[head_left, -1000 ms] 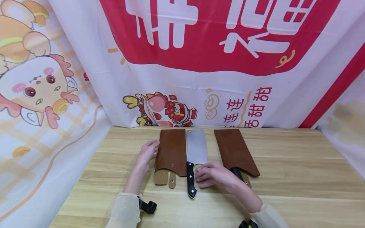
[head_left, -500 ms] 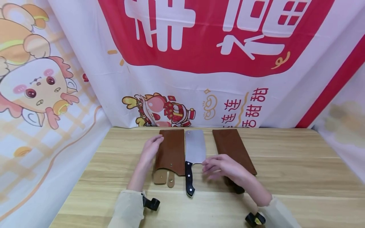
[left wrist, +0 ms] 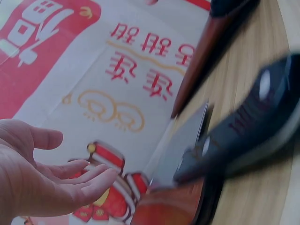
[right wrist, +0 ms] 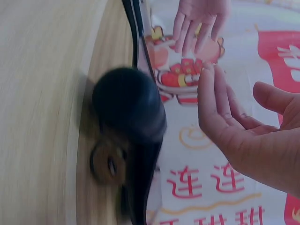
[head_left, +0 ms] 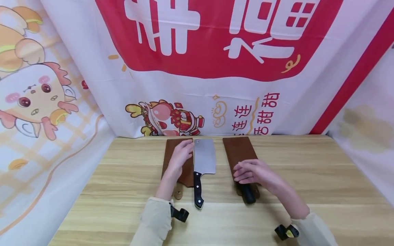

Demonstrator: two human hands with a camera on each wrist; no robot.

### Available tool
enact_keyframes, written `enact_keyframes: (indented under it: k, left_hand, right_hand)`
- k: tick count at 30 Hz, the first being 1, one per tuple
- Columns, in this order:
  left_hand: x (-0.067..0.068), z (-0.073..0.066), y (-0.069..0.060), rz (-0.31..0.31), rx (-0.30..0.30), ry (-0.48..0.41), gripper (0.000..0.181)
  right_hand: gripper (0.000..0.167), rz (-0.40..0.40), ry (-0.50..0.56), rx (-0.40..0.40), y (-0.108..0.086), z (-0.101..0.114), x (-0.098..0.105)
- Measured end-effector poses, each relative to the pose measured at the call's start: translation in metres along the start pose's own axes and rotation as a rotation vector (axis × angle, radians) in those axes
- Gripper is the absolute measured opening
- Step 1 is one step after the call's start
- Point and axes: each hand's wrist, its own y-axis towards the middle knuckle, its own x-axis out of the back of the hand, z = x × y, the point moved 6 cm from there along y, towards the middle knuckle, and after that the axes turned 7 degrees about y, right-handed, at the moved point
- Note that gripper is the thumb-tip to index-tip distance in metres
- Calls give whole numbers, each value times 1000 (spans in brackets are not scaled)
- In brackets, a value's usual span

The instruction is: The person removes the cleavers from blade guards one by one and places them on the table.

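Hands have shifted since the earlier frame: left one rightward over the left sheath, right one off the cleaver's side to above the right sheath. Cleaver stays put beside the left sheath.

Near end: cream sleeves, black wrist mounts. Then the black riveted handle of the cleaver; blade points away, bare on the wood-grain table. To its right, a black round handle sticks out of the right brown leather sheath.

Left hand: fingers loosely extended, holds nothing. Right hand: relaxed, fingers slightly bent, nothing in it. Both look clear of the items.

Progress, my read: right knife sheathed, cleaver not. Left brown leather sheath shows no handle, but the wrist hides part of its mouth. Right snap closure: can't tell.

Far: printed curtain. Big white 幸福 on red, top cropped; small red 连连 and 甜甜, lower characters cut off. Marks on cleaver handle in left wrist view too blurred to read. No brand legible.
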Motion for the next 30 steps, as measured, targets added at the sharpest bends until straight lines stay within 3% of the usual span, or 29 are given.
enact_keyframes:
  k: [5,11,18,23,30]
  left_hand:
    - [-28,-3,2,36,-9,-34,47]
    - [-72,-2,1,92,-19,-80,47]
    - [-112,2,-4,128,-14,-78,49]
    - [-128,9,-4,131,-11,-58,47]
    - [-134,16,-1,115,2,-83,44]
  right_hand:
    - [35,-21,23,20,-7,3,22]
    - [34,-58,41,20,-16,1,46]
    - [43,-41,50,-1,-20,-6,57]
    - [46,-30,41,-37,-18,-12,59]
    - [47,-39,34,-61,-14,-17,61]
